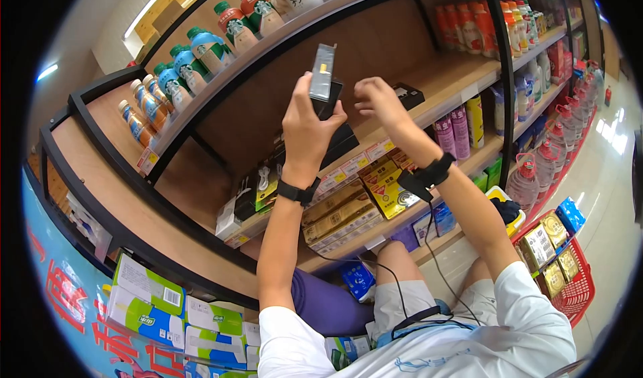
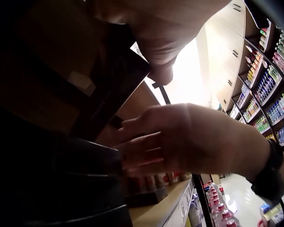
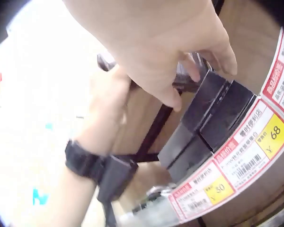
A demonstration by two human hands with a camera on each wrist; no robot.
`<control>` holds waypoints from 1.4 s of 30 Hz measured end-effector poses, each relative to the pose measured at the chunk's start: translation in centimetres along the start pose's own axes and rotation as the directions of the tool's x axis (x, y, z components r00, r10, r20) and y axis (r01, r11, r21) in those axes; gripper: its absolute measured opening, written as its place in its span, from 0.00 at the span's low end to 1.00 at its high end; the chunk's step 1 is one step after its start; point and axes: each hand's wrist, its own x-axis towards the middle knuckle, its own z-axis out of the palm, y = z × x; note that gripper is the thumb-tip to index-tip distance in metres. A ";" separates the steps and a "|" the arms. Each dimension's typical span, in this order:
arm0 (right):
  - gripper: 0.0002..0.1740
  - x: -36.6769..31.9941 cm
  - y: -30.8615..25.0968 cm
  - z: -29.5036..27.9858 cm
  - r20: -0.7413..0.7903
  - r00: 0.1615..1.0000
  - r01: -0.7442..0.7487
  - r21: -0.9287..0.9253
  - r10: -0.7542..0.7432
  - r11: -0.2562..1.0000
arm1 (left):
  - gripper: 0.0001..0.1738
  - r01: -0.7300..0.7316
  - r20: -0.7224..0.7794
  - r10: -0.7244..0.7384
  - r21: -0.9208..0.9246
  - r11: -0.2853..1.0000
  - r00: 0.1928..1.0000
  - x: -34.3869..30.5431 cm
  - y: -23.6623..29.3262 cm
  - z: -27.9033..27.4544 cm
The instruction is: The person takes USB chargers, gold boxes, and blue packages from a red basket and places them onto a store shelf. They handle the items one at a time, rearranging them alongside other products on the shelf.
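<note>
In the head view my left hand (image 1: 307, 123) grips a slim black box (image 1: 323, 78) with a shiny face, held up in front of the shelf. Thumb and fingers wrap round its lower end. My right hand (image 1: 383, 102) is just to the right of it, fingers loosely bent and holding nothing. Several black boxes (image 3: 227, 111) stand on the shelf behind price tags, below the right hand in the right wrist view. In the left wrist view the held box (image 2: 118, 85) is dark, and the right hand (image 2: 180, 137) reaches across below it.
Another black box (image 1: 407, 95) lies farther right on this shelf board (image 1: 449, 83). Bottled drinks (image 1: 231, 26) line the shelf above; yellow boxes (image 1: 388, 187) fill the one below. A red basket (image 1: 581, 281) with packets stands at lower right, and water jugs (image 1: 546, 157) line the aisle.
</note>
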 end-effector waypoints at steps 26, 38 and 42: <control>0.32 2.5 0.1 -9.0 0.028 0.998 0.016 -0.977 0.051 0.212 | 0.42 -0.175 0.770 -0.240 0.413 0.894 0.591 -2.4 2.8 10.5; 0.19 4.6 1.3 -10.1 0.056 0.933 0.148 -0.960 -0.355 0.237 | 0.41 0.077 0.564 -0.230 0.282 0.956 0.793 -1.1 3.9 2.9; 0.19 1.9 -1.0 -6.6 0.168 0.856 0.349 -0.886 -0.489 0.306 | 0.37 0.306 0.248 -0.366 0.249 0.919 0.897 -2.8 5.3 -3.2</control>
